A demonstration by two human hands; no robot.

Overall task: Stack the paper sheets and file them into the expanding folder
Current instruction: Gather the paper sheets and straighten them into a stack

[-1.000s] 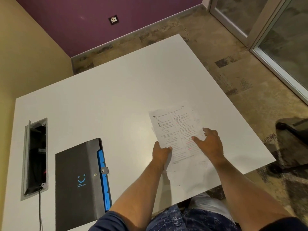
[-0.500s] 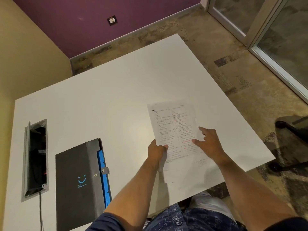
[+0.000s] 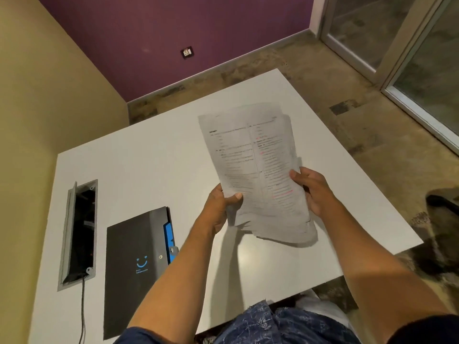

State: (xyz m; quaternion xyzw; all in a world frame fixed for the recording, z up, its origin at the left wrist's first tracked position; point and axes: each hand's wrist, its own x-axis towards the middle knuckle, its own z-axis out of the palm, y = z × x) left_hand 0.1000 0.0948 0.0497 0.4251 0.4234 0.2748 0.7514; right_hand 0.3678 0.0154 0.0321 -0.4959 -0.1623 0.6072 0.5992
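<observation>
A stack of printed paper sheets (image 3: 255, 165) is lifted off the white table (image 3: 149, 170) and tilted towards me, its edges slightly uneven. My left hand (image 3: 219, 207) pinches the stack's lower left edge, thumb on top. My right hand (image 3: 314, 192) grips its right edge. The black expanding folder (image 3: 135, 264), with a blue smiley logo and blue pockets showing along its right side, lies flat on the table to the lower left, apart from both hands.
An open cable box (image 3: 79, 232) is sunk into the table at the far left, with a cord (image 3: 83, 314) trailing from it. The table's right edge (image 3: 372, 184) drops to the floor. A dark chair base (image 3: 444, 199) stands at the right.
The sheets lay flat on the table under both hands; now both hands have picked the stack up and hold it tilted above the table. The folder has not moved.
</observation>
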